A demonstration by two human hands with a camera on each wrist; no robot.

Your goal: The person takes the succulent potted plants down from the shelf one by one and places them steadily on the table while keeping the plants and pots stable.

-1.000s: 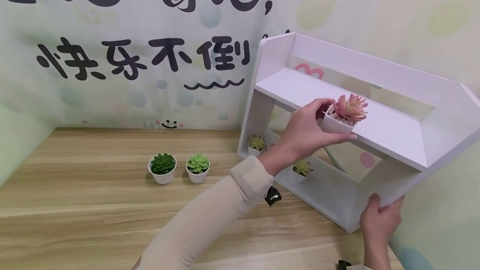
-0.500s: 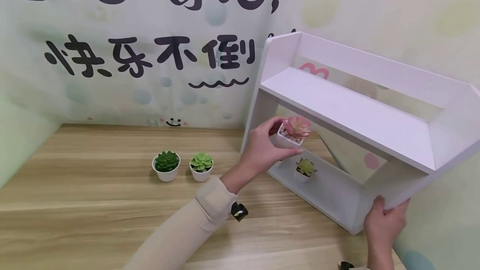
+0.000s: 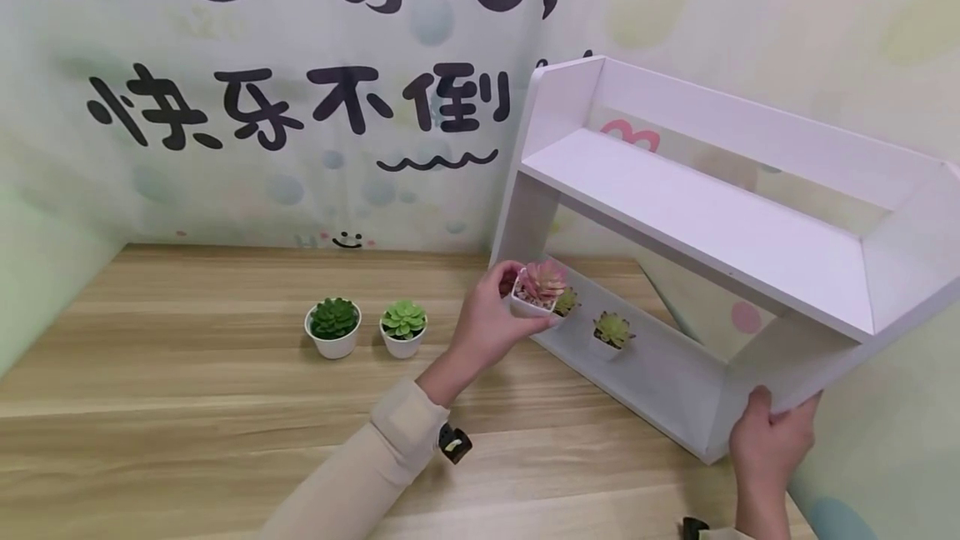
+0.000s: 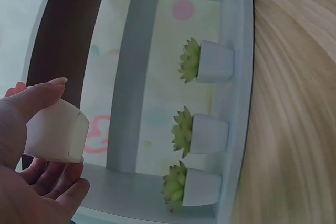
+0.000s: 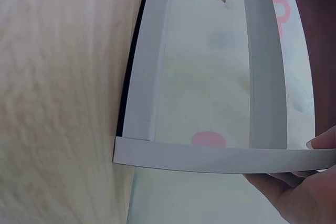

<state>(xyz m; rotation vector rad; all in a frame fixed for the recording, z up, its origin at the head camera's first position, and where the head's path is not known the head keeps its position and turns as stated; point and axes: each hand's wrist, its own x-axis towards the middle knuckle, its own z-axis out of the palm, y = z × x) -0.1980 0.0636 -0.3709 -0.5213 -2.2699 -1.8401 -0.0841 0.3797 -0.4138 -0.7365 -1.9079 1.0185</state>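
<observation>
At the left end of the white shelf [image 3: 675, 394], a person's left hand [image 3: 483, 322] holds a small white pot [image 4: 55, 132] with a pink succulent [image 3: 543, 282], its grip pinching the pot between thumb and fingers. The pot hangs in front of the shelf, apart from its lower board, where three light-green succulents [image 4: 182, 134] stand in a row. At the shelf's right end, the right hand [image 3: 772, 438] grips the side panel, thumb on one face and fingers on the other. Left of the shelf, two potted plants [image 3: 402, 332] stand on the table [image 3: 225, 432]. A steady right hand should best keep the shelf from shifting, while the left probably does well to carry the pot level, by its walls, leaving the leaves untouched and avoiding the row's nearest succulent.
</observation>
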